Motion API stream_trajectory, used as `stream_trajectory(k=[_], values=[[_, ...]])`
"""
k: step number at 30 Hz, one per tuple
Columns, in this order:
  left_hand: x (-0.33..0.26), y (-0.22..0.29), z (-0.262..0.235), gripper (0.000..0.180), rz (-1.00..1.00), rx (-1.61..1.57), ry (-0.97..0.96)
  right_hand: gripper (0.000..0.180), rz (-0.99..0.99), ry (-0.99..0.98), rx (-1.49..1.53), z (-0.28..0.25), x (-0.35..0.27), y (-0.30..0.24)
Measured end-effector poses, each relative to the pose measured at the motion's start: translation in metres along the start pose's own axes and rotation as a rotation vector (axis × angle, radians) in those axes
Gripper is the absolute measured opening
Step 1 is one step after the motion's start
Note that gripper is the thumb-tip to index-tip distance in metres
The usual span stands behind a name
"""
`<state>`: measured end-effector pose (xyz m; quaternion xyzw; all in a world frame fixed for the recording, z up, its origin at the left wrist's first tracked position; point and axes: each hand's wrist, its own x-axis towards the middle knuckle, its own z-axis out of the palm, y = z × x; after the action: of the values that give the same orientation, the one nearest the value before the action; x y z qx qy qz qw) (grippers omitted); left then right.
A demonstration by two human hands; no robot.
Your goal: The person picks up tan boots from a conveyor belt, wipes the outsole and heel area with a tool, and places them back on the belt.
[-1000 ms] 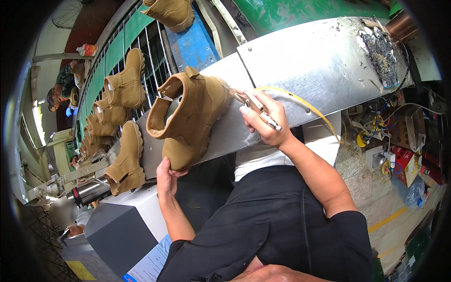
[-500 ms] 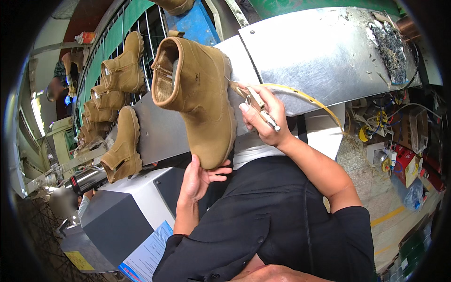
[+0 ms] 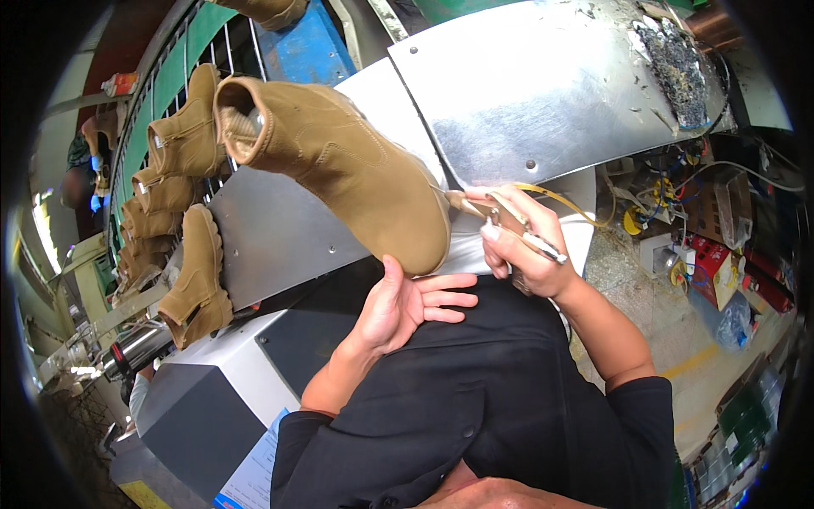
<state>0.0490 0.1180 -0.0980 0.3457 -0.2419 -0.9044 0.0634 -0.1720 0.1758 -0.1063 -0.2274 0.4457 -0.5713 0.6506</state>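
The tan suede boot (image 3: 339, 170) lies tilted over the metal bench (image 3: 543, 93), its sole end resting on the open left hand (image 3: 403, 305), palm up with fingers spread. More tan boots (image 3: 182, 204) line a green rack (image 3: 140, 102) to the left. The right hand (image 3: 521, 242) is closed around a slim tool (image 3: 530, 237) just beside the boot's toe

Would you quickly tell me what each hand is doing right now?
Left hand: open, palm up under the boot, touching its sole end.
Right hand: closed on a small tool, tip at the boot.
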Motion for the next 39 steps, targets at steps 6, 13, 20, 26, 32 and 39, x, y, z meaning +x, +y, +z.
stream_trajectory(k=[6,13,20,26,32,39], values=[[0.037,-0.007,0.015,0.087,-0.040,-0.070,-0.150,0.038,0.046,0.105,-0.104,-0.007,-0.023,-0.032],[0.090,-0.013,0.026,0.088,0.082,-0.143,-0.297,0.039,-0.135,0.238,-0.170,-0.001,-0.031,-0.024],[0.106,-0.004,0.035,0.094,0.155,0.009,-0.240,0.048,-0.451,0.326,-0.608,0.008,-0.037,0.032],[0.088,0.014,0.013,0.084,0.026,0.336,-0.279,0.050,-0.568,0.262,-0.793,0.014,-0.040,0.036],[-0.053,0.112,-0.010,0.059,0.863,0.911,-0.482,0.044,-0.369,0.086,-0.304,-0.037,-0.049,-0.004],[-0.072,0.194,-0.009,0.034,0.737,1.872,0.194,0.050,-0.715,0.529,-0.258,-0.118,0.024,-0.059]])
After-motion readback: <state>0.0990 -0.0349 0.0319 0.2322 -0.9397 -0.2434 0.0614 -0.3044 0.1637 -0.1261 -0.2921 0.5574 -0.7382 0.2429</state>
